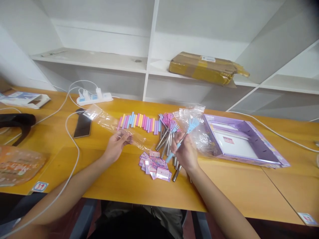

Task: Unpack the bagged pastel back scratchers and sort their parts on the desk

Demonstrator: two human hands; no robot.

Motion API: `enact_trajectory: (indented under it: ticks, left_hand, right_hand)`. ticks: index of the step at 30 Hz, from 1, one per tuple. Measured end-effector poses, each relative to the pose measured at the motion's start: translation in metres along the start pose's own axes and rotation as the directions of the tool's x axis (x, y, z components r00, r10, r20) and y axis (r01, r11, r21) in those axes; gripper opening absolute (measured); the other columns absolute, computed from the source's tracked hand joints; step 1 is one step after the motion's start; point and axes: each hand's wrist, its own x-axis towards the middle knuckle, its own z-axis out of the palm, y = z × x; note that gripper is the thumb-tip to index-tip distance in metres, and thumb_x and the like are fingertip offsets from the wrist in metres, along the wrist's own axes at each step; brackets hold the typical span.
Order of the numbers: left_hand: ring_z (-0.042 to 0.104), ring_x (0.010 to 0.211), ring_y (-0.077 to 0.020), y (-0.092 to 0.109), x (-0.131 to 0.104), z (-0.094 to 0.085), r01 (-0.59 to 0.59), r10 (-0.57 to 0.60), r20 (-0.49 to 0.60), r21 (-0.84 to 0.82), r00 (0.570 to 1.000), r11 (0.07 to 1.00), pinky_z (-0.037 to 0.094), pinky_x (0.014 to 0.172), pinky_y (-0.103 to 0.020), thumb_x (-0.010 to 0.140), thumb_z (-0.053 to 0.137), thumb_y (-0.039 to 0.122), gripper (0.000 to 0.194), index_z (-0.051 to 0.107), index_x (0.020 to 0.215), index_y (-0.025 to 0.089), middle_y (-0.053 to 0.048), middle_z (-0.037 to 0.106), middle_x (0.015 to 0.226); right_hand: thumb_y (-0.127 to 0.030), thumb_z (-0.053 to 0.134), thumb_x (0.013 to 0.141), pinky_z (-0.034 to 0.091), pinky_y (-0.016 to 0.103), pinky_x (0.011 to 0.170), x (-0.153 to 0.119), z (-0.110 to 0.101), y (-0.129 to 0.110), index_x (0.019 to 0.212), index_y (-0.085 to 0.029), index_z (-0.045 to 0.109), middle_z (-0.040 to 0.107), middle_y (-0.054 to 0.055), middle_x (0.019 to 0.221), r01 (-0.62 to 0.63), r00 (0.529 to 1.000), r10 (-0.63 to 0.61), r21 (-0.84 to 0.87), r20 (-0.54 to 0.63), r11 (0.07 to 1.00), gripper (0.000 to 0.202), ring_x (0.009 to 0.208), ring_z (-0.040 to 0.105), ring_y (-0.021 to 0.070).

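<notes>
My left hand (pixel 117 143) pinches a long clear plastic bag (pixel 107 121) that stretches across the table on both sides of the fingers. In my right hand (pixel 185 151) is a blue back scratcher (pixel 192 125), its hand-shaped head up and its blue handle slanting down to the left. Under and beside that hand lies a pile of back scratchers (pixel 169 127) with pink, purple and blue heads and metal rods. Small printed cards (pixel 156 165) are heaped between my hands. Behind them runs a row of pastel handle tubes (pixel 141 122).
A purple open box (pixel 264 142) holding a purple back scratcher stands at right, beside crumpled clear bags (pixel 199 136). On the left are a phone (pixel 83 124), a power strip (pixel 96 98), white cables and an orange bag (pixel 20 164). A taped carton (pixel 204 68) sits on the shelf.
</notes>
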Motion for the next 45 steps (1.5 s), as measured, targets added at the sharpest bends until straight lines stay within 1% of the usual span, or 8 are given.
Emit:
enact_trajectory:
  ticks: [2,4,7,12,24,29,34,45]
  left_hand:
    - [0.068,0.075,-0.0138,0.001,0.000,0.001,-0.006,0.006,-0.011,-0.027,1.000,1.000,0.059,0.073,-0.028,0.077,0.094,0.048,0.039,0.076,0.087,0.015,-0.003,0.073,0.083]
    - [0.069,0.076,-0.0138,0.001,-0.001,0.002,-0.006,0.006,-0.018,-0.052,1.000,0.999,0.059,0.072,-0.028,0.077,0.094,0.047,0.037,0.075,0.086,0.016,-0.002,0.073,0.083]
    - [0.069,0.076,-0.0142,0.001,-0.002,0.004,0.009,-0.011,-0.023,-0.069,1.000,0.998,0.059,0.071,-0.028,0.076,0.095,0.046,0.038,0.075,0.085,0.015,-0.002,0.073,0.082]
    - [0.068,0.074,-0.0130,0.003,-0.004,0.004,0.030,-0.030,0.003,-0.141,1.000,0.989,0.058,0.068,-0.026,0.078,0.095,0.041,0.032,0.075,0.084,0.016,-0.002,0.072,0.082]
    - [0.069,0.077,-0.0145,0.001,-0.008,0.005,0.080,-0.067,0.106,-0.118,0.992,0.990,0.060,0.072,-0.028,0.081,0.093,0.040,0.029,0.076,0.085,0.016,-0.003,0.073,0.083]
    - [0.071,0.081,-0.0181,-0.004,-0.013,0.006,0.059,-0.067,0.231,0.041,0.971,0.997,0.060,0.074,-0.031,0.087,0.087,0.044,0.030,0.077,0.091,0.016,-0.007,0.076,0.089]
    - [0.073,0.085,-0.0200,-0.010,-0.016,0.006,-0.020,-0.036,0.297,0.184,0.954,0.983,0.061,0.082,-0.033,0.089,0.084,0.040,0.023,0.079,0.099,0.020,-0.006,0.077,0.095]
    - [0.075,0.088,-0.0250,-0.020,-0.026,0.011,0.035,-0.171,0.361,0.355,0.917,0.934,0.060,0.083,-0.036,0.082,0.088,0.037,0.025,0.081,0.101,0.021,-0.008,0.081,0.098]
  right_hand:
    - [-0.068,0.059,0.101,0.029,0.023,0.042,-0.005,-0.003,0.000,0.088,-0.024,0.058,0.044,-0.006,0.066,-0.075,0.981,0.103,-0.168,0.162,0.983,0.045,0.045,0.034,0.0093]
    - [-0.066,0.055,0.104,0.030,0.025,0.045,-0.010,-0.004,0.000,0.091,-0.022,0.063,0.043,-0.006,0.061,-0.056,0.935,0.187,-0.393,0.302,0.918,0.046,0.046,0.035,0.0101]
    - [-0.061,0.046,0.110,0.038,0.027,0.057,-0.015,0.000,0.000,0.086,-0.021,0.065,0.046,-0.004,0.061,0.135,0.890,0.178,-0.614,0.421,0.778,0.050,0.056,0.046,0.0132]
    - [-0.048,0.039,0.115,0.040,0.028,0.069,-0.016,0.007,0.003,0.080,-0.022,0.054,0.055,0.000,0.073,0.368,0.807,0.162,-0.697,0.568,0.616,0.046,0.069,0.053,0.0152]
    - [-0.044,0.041,0.115,0.038,0.028,0.069,-0.014,0.008,0.002,0.079,-0.021,0.052,0.051,-0.002,0.073,0.334,0.787,0.271,-0.752,0.554,0.568,0.044,0.067,0.050,0.0141]
    - [-0.045,0.050,0.111,0.047,0.029,0.077,-0.016,0.011,0.000,0.120,-0.022,0.065,0.068,0.003,0.094,0.260,0.810,0.277,-0.739,0.518,0.621,0.029,0.082,0.062,0.0179]
    - [-0.037,0.059,0.106,0.051,0.032,0.076,-0.020,0.011,0.000,0.160,-0.023,0.034,0.067,0.005,0.107,0.177,0.822,0.322,-0.748,0.470,0.640,0.061,0.078,0.062,0.0178]
    - [-0.027,0.062,0.102,0.056,0.036,0.084,-0.023,0.012,0.006,0.166,-0.028,0.017,0.060,0.008,0.123,0.170,0.769,0.348,-0.696,0.536,0.697,0.079,0.086,0.065,0.0175]
